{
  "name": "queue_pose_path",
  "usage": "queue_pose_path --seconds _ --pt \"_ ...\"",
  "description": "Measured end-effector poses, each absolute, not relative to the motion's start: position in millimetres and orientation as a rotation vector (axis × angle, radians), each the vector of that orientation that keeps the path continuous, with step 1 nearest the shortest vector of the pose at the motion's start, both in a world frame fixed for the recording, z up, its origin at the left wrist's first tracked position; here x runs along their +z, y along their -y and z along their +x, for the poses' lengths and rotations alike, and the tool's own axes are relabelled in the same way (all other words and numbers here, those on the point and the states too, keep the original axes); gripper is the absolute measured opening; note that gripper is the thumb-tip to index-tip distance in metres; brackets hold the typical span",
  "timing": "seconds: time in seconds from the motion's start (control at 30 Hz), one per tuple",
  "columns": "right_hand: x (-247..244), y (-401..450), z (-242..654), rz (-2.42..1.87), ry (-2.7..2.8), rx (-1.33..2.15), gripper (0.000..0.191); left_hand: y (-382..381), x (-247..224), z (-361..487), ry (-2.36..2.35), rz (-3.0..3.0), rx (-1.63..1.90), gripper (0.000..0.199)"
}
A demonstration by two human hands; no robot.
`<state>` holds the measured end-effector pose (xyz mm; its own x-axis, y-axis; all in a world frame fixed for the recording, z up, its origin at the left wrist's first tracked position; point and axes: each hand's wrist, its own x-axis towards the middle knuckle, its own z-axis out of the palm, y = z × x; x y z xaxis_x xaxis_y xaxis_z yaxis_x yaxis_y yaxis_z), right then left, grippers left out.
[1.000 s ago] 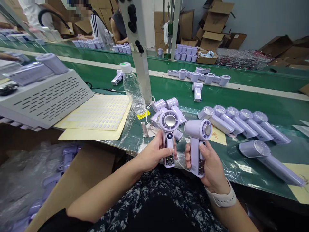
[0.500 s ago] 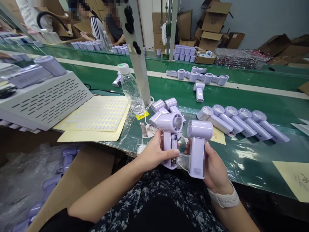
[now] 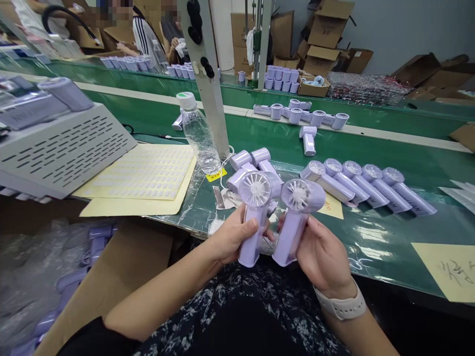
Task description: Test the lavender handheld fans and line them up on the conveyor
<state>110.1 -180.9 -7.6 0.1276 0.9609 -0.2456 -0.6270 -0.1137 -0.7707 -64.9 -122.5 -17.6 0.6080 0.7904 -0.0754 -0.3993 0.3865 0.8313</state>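
My left hand (image 3: pixel 234 233) is wrapped round the handle of a purple handheld fan (image 3: pixel 252 237), its round grille facing me. A second purple fan (image 3: pixel 291 236) stands upright beside it in my right hand (image 3: pixel 325 254), grille also toward me and slightly tilted. The two fan heads are close together or touching; which, I cannot tell. Behind them lies a small heap of purple fans (image 3: pixel 241 159) on the green table (image 3: pixel 386 247). To the right, several fans (image 3: pixel 382 192) lie in a slanted row, grilles up.
A plastic bottle (image 3: pixel 200 136) leans by a metal post (image 3: pixel 213 99). Left are sticker sheets (image 3: pixel 141 173) and a vented grey box (image 3: pixel 74 153). Fans lie along the conveyor (image 3: pixel 241 110). Below left, a cardboard box (image 3: pixel 122 272) holds wrapped fans. People sit across the line.
Both held fans have turned so their grilles face me, and their heads have come closer together. The camera view has shifted slightly.
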Motion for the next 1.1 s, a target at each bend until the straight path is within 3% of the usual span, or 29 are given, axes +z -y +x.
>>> queue_pose_path --seconds 0.17,0.33,0.6,0.8,0.97,1.1 --pt "-1.1 180.4 102.9 -0.890 0.445 1.582 0.031 120.0 -24.8 -61.2 -0.566 0.729 0.712 0.070" --pt "0.7 181.3 105.3 -0.883 0.462 1.543 0.034 118.6 -12.3 -69.0 -0.494 0.728 0.722 0.038" --pt "-6.3 182.6 116.0 -0.942 0.387 1.328 0.027 116.5 -6.3 -79.0 -0.601 0.936 0.700 0.064" --pt "-9.2 179.8 111.3 -0.982 0.382 1.308 0.037 116.5 -9.5 -74.6 -0.581 0.994 0.704 0.065" --pt "-5.6 189.8 117.7 -1.000 0.700 1.150 0.037 121.1 2.9 -80.1 -0.688 1.292 0.760 0.044" --pt "6.3 208.2 126.6 -0.993 1.373 0.858 0.061 127.1 7.1 -83.4 -0.607 1.748 1.098 0.013"
